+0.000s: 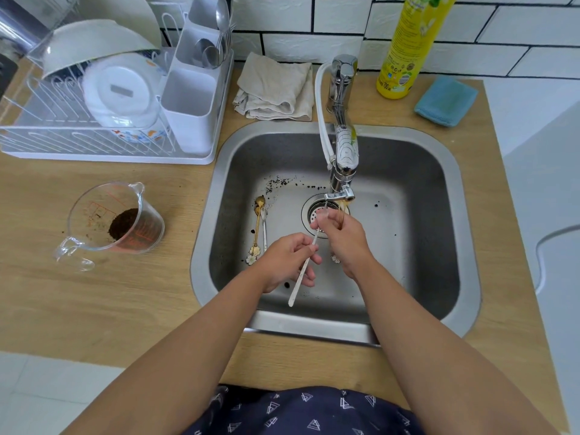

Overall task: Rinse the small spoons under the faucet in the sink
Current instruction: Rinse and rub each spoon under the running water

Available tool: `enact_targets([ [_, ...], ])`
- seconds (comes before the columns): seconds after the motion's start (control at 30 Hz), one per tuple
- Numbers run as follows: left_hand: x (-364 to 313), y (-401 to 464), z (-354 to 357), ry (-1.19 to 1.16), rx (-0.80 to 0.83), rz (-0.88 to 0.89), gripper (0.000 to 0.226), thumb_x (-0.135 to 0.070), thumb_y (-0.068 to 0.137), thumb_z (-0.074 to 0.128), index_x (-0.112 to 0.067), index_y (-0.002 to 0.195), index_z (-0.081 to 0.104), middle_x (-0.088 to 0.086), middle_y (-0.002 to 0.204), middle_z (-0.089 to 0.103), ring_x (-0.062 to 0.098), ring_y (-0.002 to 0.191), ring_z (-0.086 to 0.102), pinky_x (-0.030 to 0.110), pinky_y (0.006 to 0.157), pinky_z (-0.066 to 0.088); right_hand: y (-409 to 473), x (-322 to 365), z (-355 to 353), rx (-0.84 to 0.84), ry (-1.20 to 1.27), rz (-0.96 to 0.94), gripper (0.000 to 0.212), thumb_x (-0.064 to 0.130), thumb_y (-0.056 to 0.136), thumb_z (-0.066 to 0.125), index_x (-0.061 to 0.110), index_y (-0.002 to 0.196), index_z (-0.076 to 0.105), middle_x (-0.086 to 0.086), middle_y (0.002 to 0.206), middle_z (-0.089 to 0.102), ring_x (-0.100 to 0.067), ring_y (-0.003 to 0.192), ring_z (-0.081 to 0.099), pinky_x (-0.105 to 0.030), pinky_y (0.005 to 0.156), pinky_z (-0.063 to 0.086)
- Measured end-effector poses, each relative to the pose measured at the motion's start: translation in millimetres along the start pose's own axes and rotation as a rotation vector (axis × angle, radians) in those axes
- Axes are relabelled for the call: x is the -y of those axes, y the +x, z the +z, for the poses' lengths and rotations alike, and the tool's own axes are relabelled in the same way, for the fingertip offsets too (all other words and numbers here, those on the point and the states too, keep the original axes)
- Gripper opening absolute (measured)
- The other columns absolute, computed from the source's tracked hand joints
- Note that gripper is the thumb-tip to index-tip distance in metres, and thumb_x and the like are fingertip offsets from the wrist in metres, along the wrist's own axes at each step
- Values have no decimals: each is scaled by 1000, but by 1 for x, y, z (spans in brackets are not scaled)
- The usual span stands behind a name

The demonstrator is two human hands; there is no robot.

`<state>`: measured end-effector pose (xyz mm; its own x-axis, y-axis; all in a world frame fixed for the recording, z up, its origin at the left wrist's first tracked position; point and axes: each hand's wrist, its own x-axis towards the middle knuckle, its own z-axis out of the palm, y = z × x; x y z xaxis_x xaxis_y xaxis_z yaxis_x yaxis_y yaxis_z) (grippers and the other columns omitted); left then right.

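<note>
— Two spoons lay where, exactly?

— Left of centre on the sink [452, 171] floor: a gold spoon [258, 224] and a silver spoon [264, 226] side by side, touching. Further left, on the counter, stood my measuring jug [116, 219] with coffee grounds, the dish rack [94, 142] above it in the upper left.

— And your hands?

— My left hand [287, 262] pinched the handle of a white spoon [303, 268], at mid-frame. Its bowl end reached my right hand [340, 237], whose fingers curled around it under the faucet [342, 171], over the drain [314, 215].

— Anything rightward?

— A yellow bottle [405, 48] and blue cloth [445, 100], upper right.
</note>
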<state>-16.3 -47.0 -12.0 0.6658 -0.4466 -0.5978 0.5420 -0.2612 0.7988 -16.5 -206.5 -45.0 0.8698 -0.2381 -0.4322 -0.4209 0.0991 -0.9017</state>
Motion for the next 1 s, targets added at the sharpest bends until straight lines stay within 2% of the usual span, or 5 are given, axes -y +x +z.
enact_targets([
  [0.27, 1, -1, 1, 35, -9, -2, 15, -17, 104, 52, -5, 110, 58, 12, 96, 69, 17, 57, 64, 34, 56, 59, -2, 2, 1, 50, -53, 4, 21, 34, 106, 56, 23, 111, 73, 19, 94, 80, 7, 79, 68, -22, 74, 42],
  [0.4, 1, -4, 1, 79, 21, 8, 14, -18, 104, 52, -8, 109, 60, 8, 92, 70, 16, 58, 64, 31, 55, 58, -2, 1, 2, -29, -77, -14, 27, 42, 102, 61, 22, 89, 72, 9, 78, 79, 6, 72, 67, -25, 76, 45],
  [0.67, -9, 2, -6, -211, -13, -180, 18, -21, 101, 44, -19, 86, 55, -6, 61, 42, 7, 43, 21, 17, 36, 17, 1, 7, -4, 233, 334, 178, 31, 36, 111, 46, 14, 122, 66, -3, 119, 79, -3, 42, 23, -17, 38, 25],
  [0.8, -8, -1, -8, -122, 60, -157, 29, -41, 103, 44, -21, 83, 52, -7, 62, 38, 8, 44, 20, 19, 38, 17, 1, 7, -4, 165, 286, 181, 24, 34, 103, 63, 13, 93, 71, 1, 89, 78, -2, 40, 25, -17, 37, 24],
  [1.0, -2, 1, -6, -14, -21, -50, 33, -40, 106, 38, -19, 85, 50, -7, 59, 41, 8, 45, 24, 22, 42, 18, 1, 6, -5, 187, 282, 153, 26, 25, 108, 56, 4, 115, 69, 8, 84, 80, -3, 41, 24, -17, 38, 24],
])
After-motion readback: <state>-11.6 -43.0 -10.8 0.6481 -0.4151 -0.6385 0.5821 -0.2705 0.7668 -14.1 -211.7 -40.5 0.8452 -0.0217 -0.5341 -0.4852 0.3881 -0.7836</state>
